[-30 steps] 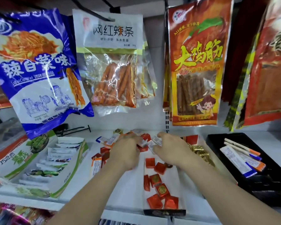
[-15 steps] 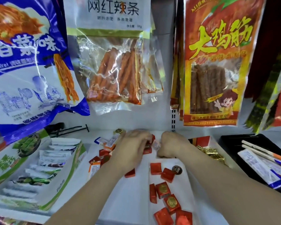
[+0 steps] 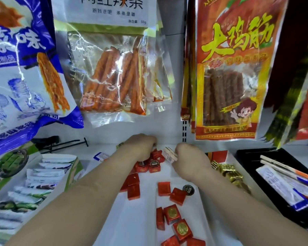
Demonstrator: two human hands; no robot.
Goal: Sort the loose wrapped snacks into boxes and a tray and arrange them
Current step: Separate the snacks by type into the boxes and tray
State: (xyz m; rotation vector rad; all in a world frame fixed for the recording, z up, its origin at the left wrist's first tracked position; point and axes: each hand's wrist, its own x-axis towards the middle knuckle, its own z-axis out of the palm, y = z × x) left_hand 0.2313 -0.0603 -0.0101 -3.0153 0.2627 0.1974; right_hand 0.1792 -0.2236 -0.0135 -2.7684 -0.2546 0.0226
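Red wrapped cubes (image 3: 174, 217) lie loose on the white shelf, with a cluster of them (image 3: 152, 161) under my left hand (image 3: 140, 146). That hand curls down over the cluster; what its fingers hold is hidden. My right hand (image 3: 188, 160) grips a small stack of pale flat packets (image 3: 170, 153). Gold wrapped sweets (image 3: 228, 172) sit in a box to the right. A black tray (image 3: 245, 155) at the far right holds long white, orange and blue sticks (image 3: 288, 181). A green and white box (image 3: 73, 169) at the left holds white sachets (image 3: 43, 174).
Large snack bags hang just above the shelf: a blue one (image 3: 20, 68), a clear one with orange sticks (image 3: 114, 71) and an orange one (image 3: 231, 71). A blue and white packet (image 3: 100, 156) lies behind my left arm. Black pegs (image 3: 64, 142) lie at the back left.
The view has closed in on the shelf. My right hand has gathered pale packets into a stack; my left hand has shifted onto the red cubes at the back.
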